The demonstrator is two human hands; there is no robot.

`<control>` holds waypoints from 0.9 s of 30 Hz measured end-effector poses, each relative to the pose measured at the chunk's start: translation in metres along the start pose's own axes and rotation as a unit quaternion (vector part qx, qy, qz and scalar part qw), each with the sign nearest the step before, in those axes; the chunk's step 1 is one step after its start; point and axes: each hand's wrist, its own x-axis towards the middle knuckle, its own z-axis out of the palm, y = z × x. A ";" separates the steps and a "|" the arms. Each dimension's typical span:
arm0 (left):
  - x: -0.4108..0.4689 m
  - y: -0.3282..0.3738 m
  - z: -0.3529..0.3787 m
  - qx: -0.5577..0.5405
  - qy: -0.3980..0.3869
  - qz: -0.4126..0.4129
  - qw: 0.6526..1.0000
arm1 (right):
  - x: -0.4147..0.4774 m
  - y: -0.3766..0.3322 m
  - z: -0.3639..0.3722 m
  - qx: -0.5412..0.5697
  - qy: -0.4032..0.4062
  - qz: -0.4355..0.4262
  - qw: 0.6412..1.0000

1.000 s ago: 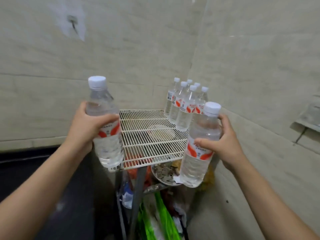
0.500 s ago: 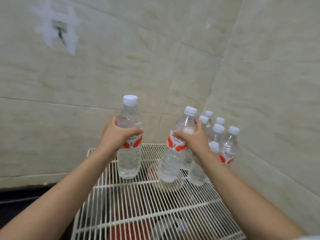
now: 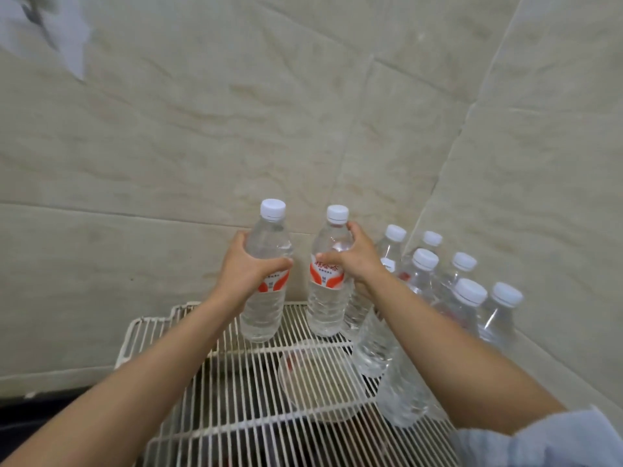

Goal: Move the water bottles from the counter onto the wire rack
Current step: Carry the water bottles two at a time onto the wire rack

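Two clear water bottles with white caps and red-and-white labels stand upright at the back of the white wire rack (image 3: pixel 236 406). My left hand (image 3: pixel 246 271) grips the left bottle (image 3: pixel 264 311) around its middle. My right hand (image 3: pixel 354 257) grips the right bottle (image 3: pixel 328 298) at its shoulder. Both bottle bases rest on or just above the rack's wires; I cannot tell which. Several more identical bottles (image 3: pixel 468 298) stand packed in the rack's right back corner, partly hidden by my right forearm.
Tiled walls (image 3: pixel 202 146) close in the rack at the back and right. A clear round container (image 3: pixel 320 379) shows through the wires below the rack's middle. Dark clutter lies under the rack. A black floor strip (image 3: pixel 40 416) runs at lower left.
Both hands carried their bottles forward and down over the rack toward the back wall. The right bottle has straightened from a tilt to upright beside the left one.
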 end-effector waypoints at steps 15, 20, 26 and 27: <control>0.018 -0.013 0.035 0.053 -0.007 0.004 0.999 | 0.016 0.015 -0.008 0.112 -0.034 0.056 0.992; 0.018 -0.018 0.044 0.083 -0.010 -0.001 0.997 | 0.007 0.013 -0.005 0.093 -0.001 0.051 0.994; 0.018 -0.015 0.034 0.139 -0.029 -0.022 0.990 | -0.011 0.007 0.002 -0.046 0.091 0.035 0.994; 0.015 -0.015 0.032 0.143 -0.034 -0.027 0.989 | -0.015 0.006 0.004 -0.081 0.101 0.029 0.991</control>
